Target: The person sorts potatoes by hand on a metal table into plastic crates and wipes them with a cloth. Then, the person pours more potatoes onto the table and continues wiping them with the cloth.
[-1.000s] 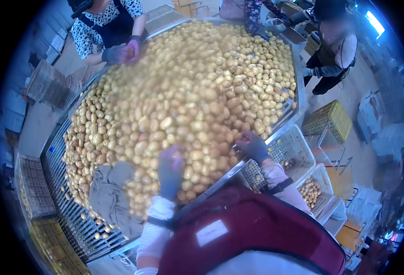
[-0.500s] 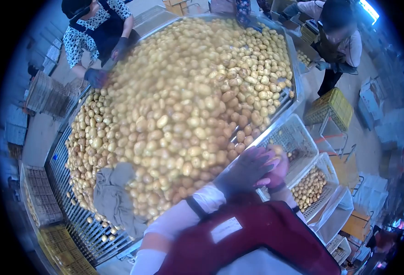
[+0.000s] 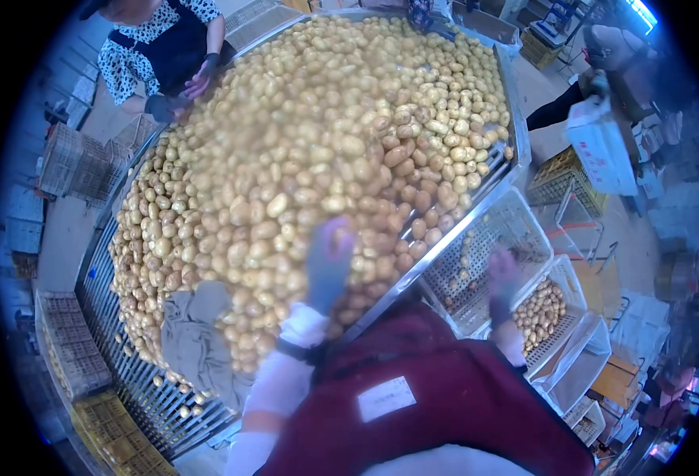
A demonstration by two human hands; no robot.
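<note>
A big heap of yellow potatoes [image 3: 317, 143] fills a metal sorting table [image 3: 127, 397] with a slatted floor. My left hand [image 3: 329, 262], in a dark glove, is stretched over the near side of the heap, blurred; whether it holds a potato is unclear. My right hand [image 3: 504, 278], gloved too, hovers with fingers spread above a white plastic crate [image 3: 516, 230] holding a few potatoes. Beside it stands a second white crate [image 3: 556, 305] with many potatoes.
A grey cloth [image 3: 194, 337] lies on the heap's near left. A person in a spotted top [image 3: 163, 47] works at the far left rim. Another person at the right carries a white box [image 3: 603, 147]. Yellow crate [image 3: 564, 178] and stacked crates [image 3: 67, 159] stand around.
My hands were together at the table's right edge; the left has swung back over the potatoes and the right has moved out above the white crate. The person at right has picked up a white box.
</note>
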